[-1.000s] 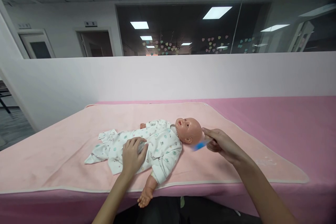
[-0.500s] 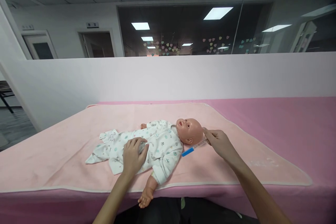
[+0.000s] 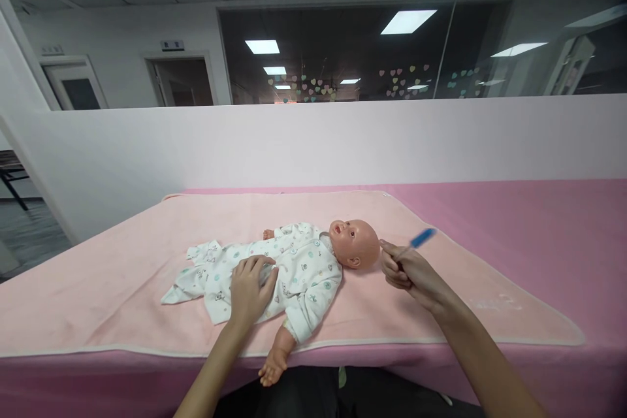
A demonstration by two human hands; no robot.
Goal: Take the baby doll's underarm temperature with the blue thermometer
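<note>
A baby doll [image 3: 313, 274] in a white patterned outfit lies on its back, head to the right, one arm stretched toward the near edge. My left hand [image 3: 251, 287] lies on the doll's belly with its fingers slightly apart, partly hiding the cloth. Beside the doll's head, my right hand [image 3: 409, 271] pinches a thin clear stick with a blue end, which looks like a thermometer [image 3: 422, 238]. The blue end is blurred and points up to the right, above the hand.
Under the doll is a light pink blanket [image 3: 112, 274] with a pale edge, spread over a darker pink table cover [image 3: 539, 228]. A low white wall [image 3: 313, 147] with glass above it stands behind the table.
My right hand has turned the thermometer over: its blue end pointed down left beside the doll's shoulder and now points up right. My left hand and the doll stay in place.
</note>
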